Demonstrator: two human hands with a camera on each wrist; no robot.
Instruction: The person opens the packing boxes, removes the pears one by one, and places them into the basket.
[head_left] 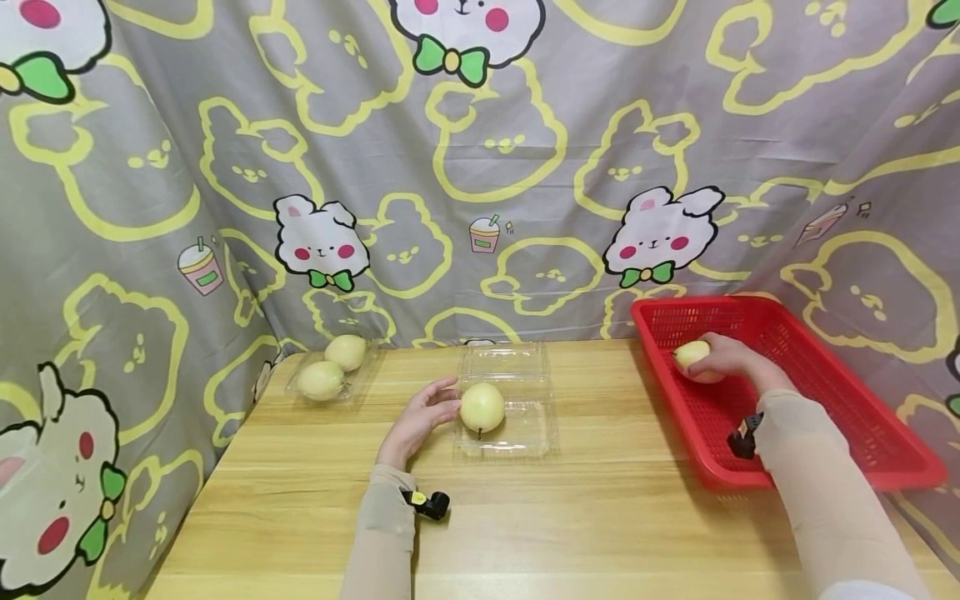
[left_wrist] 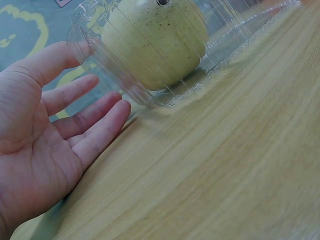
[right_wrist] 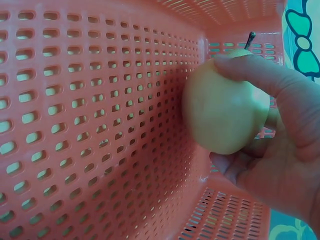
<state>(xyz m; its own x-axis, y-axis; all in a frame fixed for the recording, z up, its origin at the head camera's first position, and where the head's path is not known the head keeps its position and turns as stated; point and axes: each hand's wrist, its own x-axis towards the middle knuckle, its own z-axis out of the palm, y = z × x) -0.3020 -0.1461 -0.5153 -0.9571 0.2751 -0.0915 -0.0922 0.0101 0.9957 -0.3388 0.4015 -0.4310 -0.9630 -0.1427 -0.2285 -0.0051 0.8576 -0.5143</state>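
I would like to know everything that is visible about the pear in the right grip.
The pear is pale yellow, roundish and smooth-looking, with a thin dark stem that points upward in the right wrist view. The right grip holds it inside the red basket, near the slotted wall. Whether it touches the basket is unclear.

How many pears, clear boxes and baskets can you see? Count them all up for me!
Pears: 4
Clear boxes: 2
Red basket: 1
Total: 7
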